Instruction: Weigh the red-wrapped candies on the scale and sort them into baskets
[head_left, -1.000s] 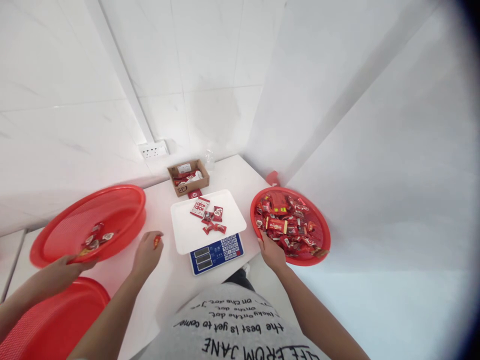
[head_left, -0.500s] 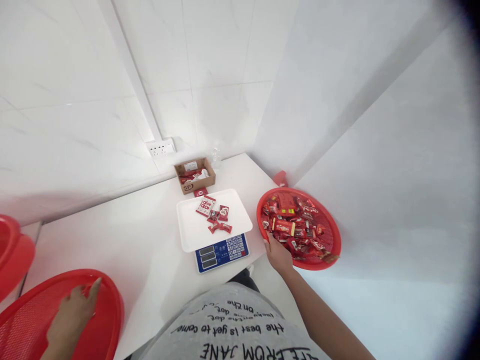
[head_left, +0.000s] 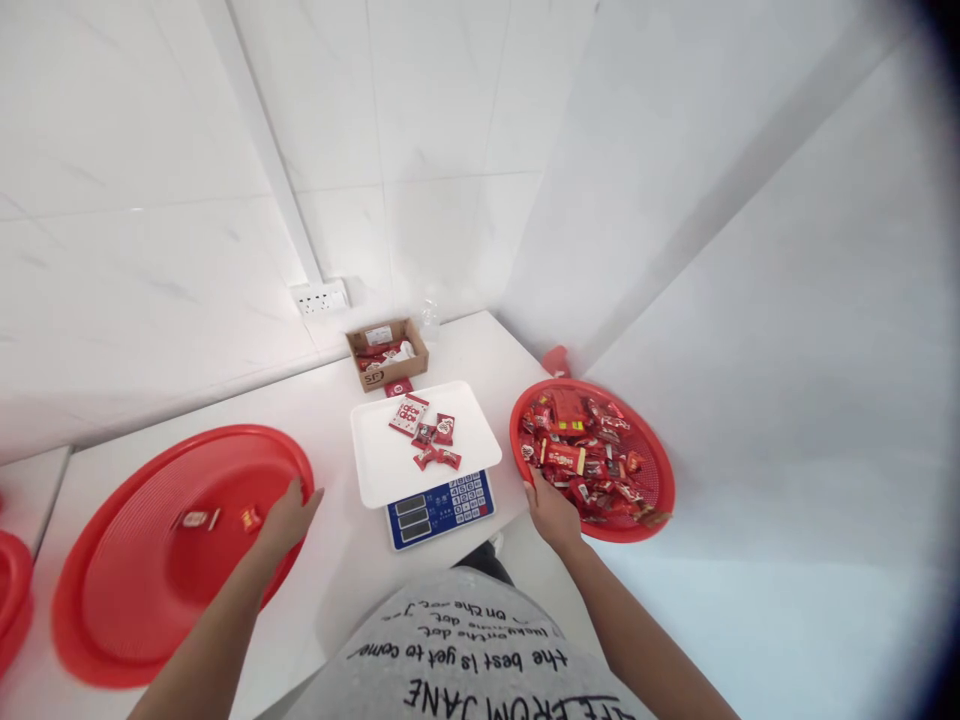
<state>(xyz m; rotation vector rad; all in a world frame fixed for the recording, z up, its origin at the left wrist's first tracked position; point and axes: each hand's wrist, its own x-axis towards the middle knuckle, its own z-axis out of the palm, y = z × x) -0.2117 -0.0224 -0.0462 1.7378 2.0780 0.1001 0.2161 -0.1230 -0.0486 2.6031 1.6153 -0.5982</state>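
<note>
My left hand (head_left: 289, 515) grips the right rim of a wide, shallow red basket (head_left: 135, 610) lying on the white table. Two small wrapped candies (head_left: 196, 519) lie inside it, just left of the hand. My right hand (head_left: 551, 510) holds the near rim of a second red basket (head_left: 656, 470), which is piled with red-wrapped candies (head_left: 585, 460) and hangs off the table's right edge. Between the hands stands a scale with a blue keypad (head_left: 439, 505) and a white tray (head_left: 390, 475). Several red packets (head_left: 427, 430) lie on the tray.
An open cardboard box (head_left: 386, 352) with packets stands behind the scale, below a wall socket (head_left: 321, 297). A clear bottle (head_left: 429, 315) stands in the corner. Part of another red basket (head_left: 11, 590) shows at the far left. White tiled walls close in at back and right.
My left hand held a candy near the scale, then went down left to the lower red basket. That basket now sits further right with two candies in it. Another person's basket has left.
</note>
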